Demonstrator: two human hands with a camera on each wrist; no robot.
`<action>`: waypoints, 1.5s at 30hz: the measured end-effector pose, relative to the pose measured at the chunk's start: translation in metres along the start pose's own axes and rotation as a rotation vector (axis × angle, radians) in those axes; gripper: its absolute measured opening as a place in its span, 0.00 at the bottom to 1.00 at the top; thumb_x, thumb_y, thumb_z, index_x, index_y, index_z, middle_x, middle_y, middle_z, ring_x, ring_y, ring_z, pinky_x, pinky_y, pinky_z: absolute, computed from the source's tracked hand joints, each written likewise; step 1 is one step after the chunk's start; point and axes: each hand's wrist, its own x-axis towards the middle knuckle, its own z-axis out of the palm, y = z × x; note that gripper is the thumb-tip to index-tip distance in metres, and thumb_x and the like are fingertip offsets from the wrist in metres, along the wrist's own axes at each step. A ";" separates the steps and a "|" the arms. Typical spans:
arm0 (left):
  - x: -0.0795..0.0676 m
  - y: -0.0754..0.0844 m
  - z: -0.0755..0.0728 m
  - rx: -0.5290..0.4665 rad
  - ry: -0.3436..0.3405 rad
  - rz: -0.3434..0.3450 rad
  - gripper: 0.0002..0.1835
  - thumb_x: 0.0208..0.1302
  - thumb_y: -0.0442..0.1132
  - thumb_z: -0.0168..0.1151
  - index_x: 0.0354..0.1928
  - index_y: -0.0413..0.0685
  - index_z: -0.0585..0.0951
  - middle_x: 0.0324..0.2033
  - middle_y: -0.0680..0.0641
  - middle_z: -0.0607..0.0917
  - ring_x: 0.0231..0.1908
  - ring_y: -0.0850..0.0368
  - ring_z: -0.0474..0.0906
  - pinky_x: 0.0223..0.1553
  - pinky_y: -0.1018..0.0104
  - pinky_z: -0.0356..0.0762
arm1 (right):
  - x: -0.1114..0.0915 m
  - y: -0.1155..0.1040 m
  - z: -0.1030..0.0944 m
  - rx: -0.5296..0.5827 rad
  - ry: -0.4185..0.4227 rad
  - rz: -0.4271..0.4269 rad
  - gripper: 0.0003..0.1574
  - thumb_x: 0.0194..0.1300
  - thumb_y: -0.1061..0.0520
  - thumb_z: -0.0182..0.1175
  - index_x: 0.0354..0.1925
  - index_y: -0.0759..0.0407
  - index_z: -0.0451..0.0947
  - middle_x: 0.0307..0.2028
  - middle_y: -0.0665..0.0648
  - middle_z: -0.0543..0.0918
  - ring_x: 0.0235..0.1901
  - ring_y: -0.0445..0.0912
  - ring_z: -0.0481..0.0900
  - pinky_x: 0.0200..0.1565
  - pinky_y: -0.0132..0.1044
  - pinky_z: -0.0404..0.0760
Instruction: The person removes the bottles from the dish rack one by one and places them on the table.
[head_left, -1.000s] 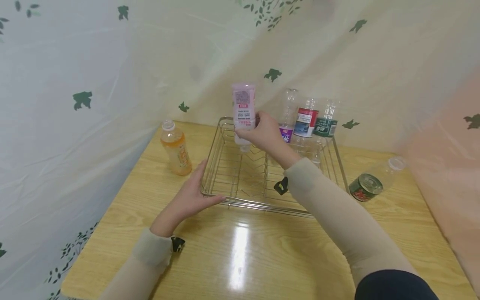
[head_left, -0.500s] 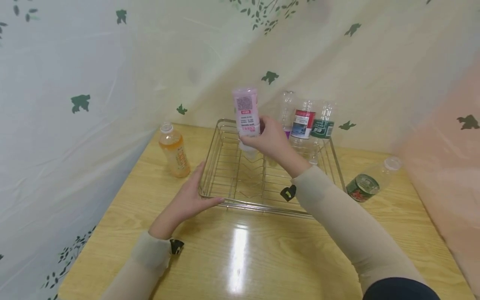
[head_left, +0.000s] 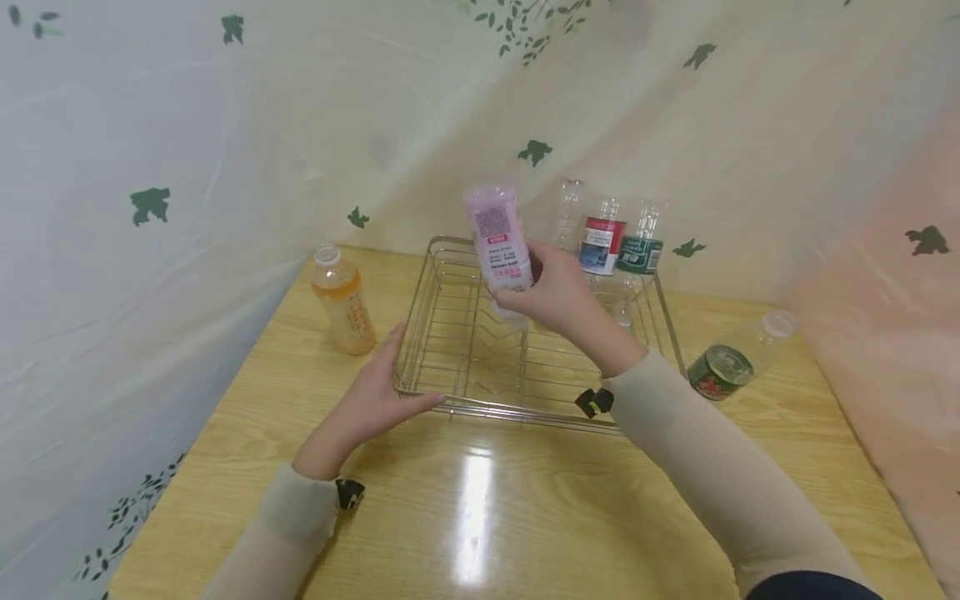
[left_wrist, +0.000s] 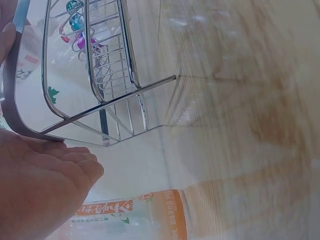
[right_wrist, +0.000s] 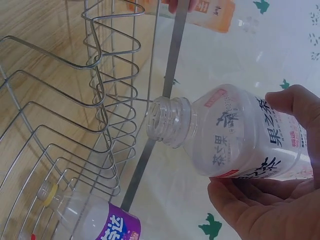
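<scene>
My right hand (head_left: 558, 292) grips the pink bottle (head_left: 498, 237), fingers and thumb curled round it, tilted mouth-down over the wire rack (head_left: 525, 414). My left hand (head_left: 371, 404), fingers and thumb spread, touches the rack's near-left corner; left of it, an orange-labelled bottle (head_left: 345, 304) stands on the tabletop (head_left: 375, 517).

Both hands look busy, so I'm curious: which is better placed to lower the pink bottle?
Probably the right hand: it grips the pink bottle above the wire rack, while the left hand touches the rack's corner.
</scene>
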 end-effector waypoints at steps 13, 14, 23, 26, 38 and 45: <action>-0.001 0.001 -0.001 0.014 0.000 0.002 0.71 0.49 0.71 0.73 0.82 0.50 0.40 0.79 0.42 0.46 0.76 0.41 0.45 0.73 0.41 0.49 | -0.020 0.007 -0.011 -0.049 -0.038 -0.002 0.44 0.56 0.53 0.77 0.67 0.61 0.71 0.51 0.57 0.83 0.46 0.50 0.83 0.45 0.45 0.87; -0.002 0.001 -0.001 0.013 0.000 0.004 0.71 0.50 0.71 0.73 0.82 0.50 0.40 0.79 0.42 0.46 0.76 0.41 0.45 0.73 0.41 0.49 | -0.021 0.007 -0.012 -0.056 -0.042 0.002 0.45 0.56 0.53 0.77 0.68 0.61 0.70 0.51 0.57 0.82 0.47 0.50 0.83 0.45 0.46 0.87; -0.002 0.002 -0.002 0.015 -0.007 0.005 0.70 0.51 0.70 0.73 0.82 0.51 0.39 0.79 0.41 0.46 0.76 0.41 0.45 0.73 0.42 0.49 | -0.037 0.008 -0.019 -0.115 -0.078 -0.005 0.45 0.56 0.54 0.77 0.68 0.61 0.70 0.53 0.59 0.82 0.47 0.52 0.83 0.45 0.47 0.87; -0.001 0.003 -0.002 0.019 -0.004 0.006 0.70 0.51 0.70 0.73 0.82 0.50 0.39 0.79 0.41 0.46 0.76 0.41 0.45 0.73 0.41 0.48 | -0.043 0.008 -0.021 -0.147 -0.080 -0.031 0.42 0.55 0.55 0.77 0.65 0.61 0.72 0.51 0.59 0.83 0.45 0.52 0.84 0.43 0.47 0.87; 0.000 0.006 -0.002 0.021 -0.003 0.011 0.70 0.50 0.70 0.73 0.82 0.49 0.40 0.79 0.40 0.46 0.76 0.40 0.45 0.73 0.41 0.48 | -0.056 0.013 -0.026 -0.244 -0.067 -0.085 0.41 0.51 0.56 0.78 0.62 0.58 0.75 0.49 0.55 0.82 0.44 0.50 0.82 0.43 0.47 0.86; 0.000 0.004 -0.001 0.027 -0.003 0.010 0.70 0.51 0.70 0.73 0.82 0.50 0.40 0.79 0.39 0.46 0.76 0.40 0.45 0.73 0.41 0.48 | -0.066 0.009 -0.028 -0.284 -0.074 -0.105 0.38 0.50 0.56 0.78 0.58 0.57 0.76 0.45 0.53 0.82 0.41 0.49 0.81 0.40 0.46 0.86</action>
